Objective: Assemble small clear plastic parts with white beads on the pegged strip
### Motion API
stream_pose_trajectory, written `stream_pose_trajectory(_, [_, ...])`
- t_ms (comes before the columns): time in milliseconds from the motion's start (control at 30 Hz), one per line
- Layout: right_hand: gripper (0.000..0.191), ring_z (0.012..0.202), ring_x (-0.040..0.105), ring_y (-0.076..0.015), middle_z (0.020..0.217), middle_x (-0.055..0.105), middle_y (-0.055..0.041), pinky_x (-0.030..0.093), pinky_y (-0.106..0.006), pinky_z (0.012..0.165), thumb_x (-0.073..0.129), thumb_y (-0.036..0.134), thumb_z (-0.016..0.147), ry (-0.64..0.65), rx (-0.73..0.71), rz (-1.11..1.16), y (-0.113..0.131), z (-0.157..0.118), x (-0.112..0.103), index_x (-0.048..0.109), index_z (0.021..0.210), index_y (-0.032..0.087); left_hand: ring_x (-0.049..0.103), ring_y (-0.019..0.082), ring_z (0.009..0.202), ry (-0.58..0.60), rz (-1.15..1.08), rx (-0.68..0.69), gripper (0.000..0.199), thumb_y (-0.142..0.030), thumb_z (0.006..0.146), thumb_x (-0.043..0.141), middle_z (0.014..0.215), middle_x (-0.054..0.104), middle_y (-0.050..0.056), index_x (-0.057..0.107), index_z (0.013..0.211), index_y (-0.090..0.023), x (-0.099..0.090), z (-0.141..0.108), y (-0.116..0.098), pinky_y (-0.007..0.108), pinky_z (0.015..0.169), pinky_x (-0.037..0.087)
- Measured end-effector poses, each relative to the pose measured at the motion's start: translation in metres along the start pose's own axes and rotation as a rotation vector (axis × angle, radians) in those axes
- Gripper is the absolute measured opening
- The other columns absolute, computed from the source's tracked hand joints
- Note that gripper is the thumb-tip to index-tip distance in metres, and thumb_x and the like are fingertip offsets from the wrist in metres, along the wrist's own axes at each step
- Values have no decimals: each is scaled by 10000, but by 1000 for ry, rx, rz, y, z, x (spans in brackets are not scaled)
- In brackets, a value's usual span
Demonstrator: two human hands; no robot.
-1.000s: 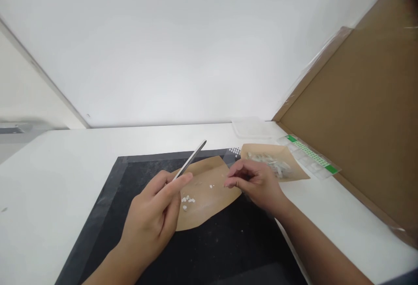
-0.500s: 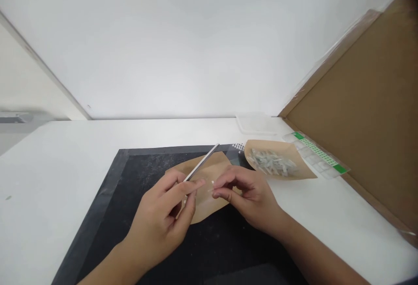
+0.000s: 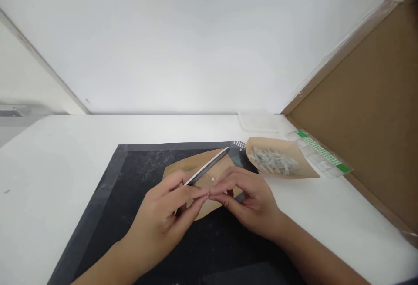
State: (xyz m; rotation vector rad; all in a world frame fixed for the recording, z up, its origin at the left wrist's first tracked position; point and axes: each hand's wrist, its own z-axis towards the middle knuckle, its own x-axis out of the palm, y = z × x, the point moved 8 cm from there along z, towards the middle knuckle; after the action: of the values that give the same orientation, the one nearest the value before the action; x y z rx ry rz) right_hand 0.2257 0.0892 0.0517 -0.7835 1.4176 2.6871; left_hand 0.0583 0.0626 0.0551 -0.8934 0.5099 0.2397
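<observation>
My left hand [image 3: 170,209] holds a nail file [image 3: 208,166], tucked between its fingers and slanting up to the right, with a dark flat face and a pale edge. Its thumb and forefinger meet the fingertips of my right hand [image 3: 250,193]. Between the two pinches is a tiny pale piece [image 3: 209,194], mostly covered by the fingers, so its shape is unclear. Under both hands lies a brown paper sheet [image 3: 202,212], with small white bits [image 3: 214,179] on it.
A black mat [image 3: 143,169] covers the white table [image 3: 81,132]. To the right, a curled brown paper [image 3: 307,169] holds many clear slivers [image 3: 272,159]. Beyond it lie a clear compartment case with a green label [image 3: 323,152] and a translucent lid [image 3: 259,122]. A cardboard panel [image 3: 369,115] stands at right.
My hands have come together, so their fingertips now touch at the small piece. The nail file has turned, showing more of its dark face.
</observation>
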Motion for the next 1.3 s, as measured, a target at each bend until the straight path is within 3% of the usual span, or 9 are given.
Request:
stream_pose_trajectory(333, [139,687,630,-119,903,768,14,524,-268,666,805,296,933,47,92,-11,-9,-2,9,761,1064,285,555,102,681,84,82,-14,184,-142,1076,523,912,566,9,664,1166,-219,9,-7,5,218,607,447])
stream_pose_trajectory(533, [56,826,712,-143,922,771,1,549,-277,751,739,231,976,65,73,10,-7,-5,12,739,1022,262,582,132,749,120,110,3,172,-137,1080,500,942,573,26,637,1149,-215,13,-11,7,242,623,440])
stream_pose_trajectory(700, [73,783,691,-135,859,729,8,541,-273,735,723,173,964,32,2,-15,-3,-6,11,680,957,232,590,129,763,114,118,36,221,-144,1086,493,1022,596,46,633,1239,-220,12,-11,6,251,657,462])
stream_pose_trajectory(933, [108,828,693,-138,902,734,10,532,-292,796,722,150,953,-32,-53,-75,2,-3,-1,680,999,238,588,123,756,111,96,11,305,-133,1084,456,951,543,11,601,1317,-267,8,-8,7,238,676,498])
stream_pose_trajectory(1100, [96,756,667,-120,834,692,22,527,-277,754,701,147,960,-31,-40,-82,-1,-2,-4,648,977,225,657,140,851,82,111,-1,332,-123,1070,470,1030,622,27,562,1344,-285,4,-9,11,258,750,560])
stream_pose_trajectory(1300, [98,793,684,-125,879,722,14,527,-276,767,707,163,957,-26,-41,-126,-4,-4,-6,631,934,222,703,114,786,80,91,83,448,-127,1060,505,1001,706,3,543,1455,-334,3,-11,11,202,705,564])
